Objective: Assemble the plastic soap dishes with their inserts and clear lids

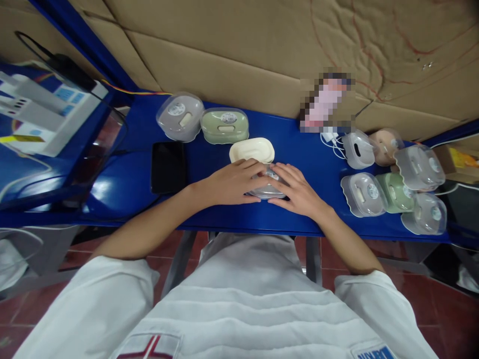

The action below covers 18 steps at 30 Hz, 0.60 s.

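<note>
Your left hand [237, 184] and right hand [297, 189] grasp the clear-lidded box [267, 190] from either side, fingers over its top, on the blue table [220, 214] in front of you. Work looks partway: its lid is on, though whether fully seated you can't tell; the cream tray [252, 149] just beyond lies uncovered, while the grey box [180, 119] and green box [225, 124] farther left wear clear lids. Box lies lid up, long axis seemingly left-right across your body, ends finger-hidden.

Clear-lidded container [267, 191], partly hidden, on blue table [294, 142]
</note>
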### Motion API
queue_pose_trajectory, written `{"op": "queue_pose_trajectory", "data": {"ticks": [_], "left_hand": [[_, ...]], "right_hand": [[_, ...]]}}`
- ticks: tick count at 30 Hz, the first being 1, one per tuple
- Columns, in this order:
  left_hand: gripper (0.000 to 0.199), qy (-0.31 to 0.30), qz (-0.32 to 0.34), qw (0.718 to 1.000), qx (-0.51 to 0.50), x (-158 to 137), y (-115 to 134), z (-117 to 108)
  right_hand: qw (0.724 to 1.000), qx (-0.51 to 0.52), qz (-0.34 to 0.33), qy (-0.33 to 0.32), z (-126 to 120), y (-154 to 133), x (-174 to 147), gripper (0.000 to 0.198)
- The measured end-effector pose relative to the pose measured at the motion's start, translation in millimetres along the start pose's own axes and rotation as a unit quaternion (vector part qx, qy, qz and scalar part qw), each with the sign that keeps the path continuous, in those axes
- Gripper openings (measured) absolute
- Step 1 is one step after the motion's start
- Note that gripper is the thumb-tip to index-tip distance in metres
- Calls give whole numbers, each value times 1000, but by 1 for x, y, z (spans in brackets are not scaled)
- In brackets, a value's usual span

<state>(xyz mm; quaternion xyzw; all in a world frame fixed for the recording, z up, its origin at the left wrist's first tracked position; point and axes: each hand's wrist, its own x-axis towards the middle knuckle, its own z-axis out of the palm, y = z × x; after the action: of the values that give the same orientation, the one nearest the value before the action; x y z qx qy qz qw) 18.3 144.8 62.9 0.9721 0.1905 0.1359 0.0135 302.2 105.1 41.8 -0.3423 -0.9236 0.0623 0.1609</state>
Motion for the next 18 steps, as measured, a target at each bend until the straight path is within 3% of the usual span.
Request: {"op": "queue_pose_trajectory", "data": {"ticks": [7, 18], "left_hand": [[42, -9, 9, 1000, 16, 0, 1, -2], [53, -18, -12, 1000, 6, -2, -6, -3]], "right_hand": [[998, -47, -37, 11, 2, -2, 0, 59], [1000, -6, -8, 9, 1, 5, 1, 61]]}}
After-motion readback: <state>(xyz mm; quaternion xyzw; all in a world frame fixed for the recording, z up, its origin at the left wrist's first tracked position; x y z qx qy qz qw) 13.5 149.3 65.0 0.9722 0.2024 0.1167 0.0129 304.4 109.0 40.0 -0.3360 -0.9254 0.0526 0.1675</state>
